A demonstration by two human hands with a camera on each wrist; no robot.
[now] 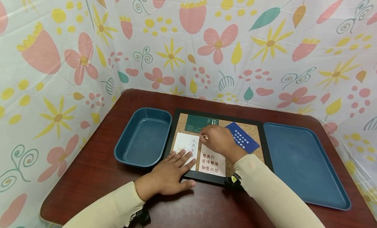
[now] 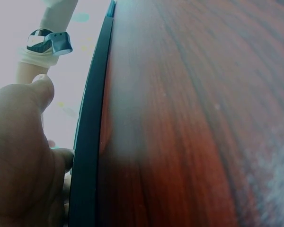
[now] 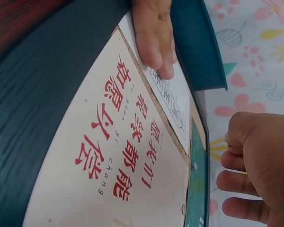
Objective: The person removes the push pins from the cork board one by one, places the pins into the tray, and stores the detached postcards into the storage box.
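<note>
A black-framed cork board (image 1: 258,136) lies on the table with several cards on it. My left hand (image 1: 170,174) rests with spread fingers on the white card (image 1: 181,143) at the board's left and on the frame. Above the upper part of the cream card with red characters (image 1: 212,164), my right hand (image 1: 219,139) has its thumb and forefinger pinched together. In the right wrist view a thin metallic tip of a small pin (image 3: 225,140) shows at those fingertips; the rest is hidden. A green card (image 1: 194,122) and a tilted blue card (image 1: 242,137) lie at the top.
A deep blue tray (image 1: 144,136) stands left of the board, and a flat blue tray (image 1: 303,162) lies on its right. The dark red-brown wooden table (image 1: 203,208) borders a flower-printed cloth (image 1: 218,74) at the back and left.
</note>
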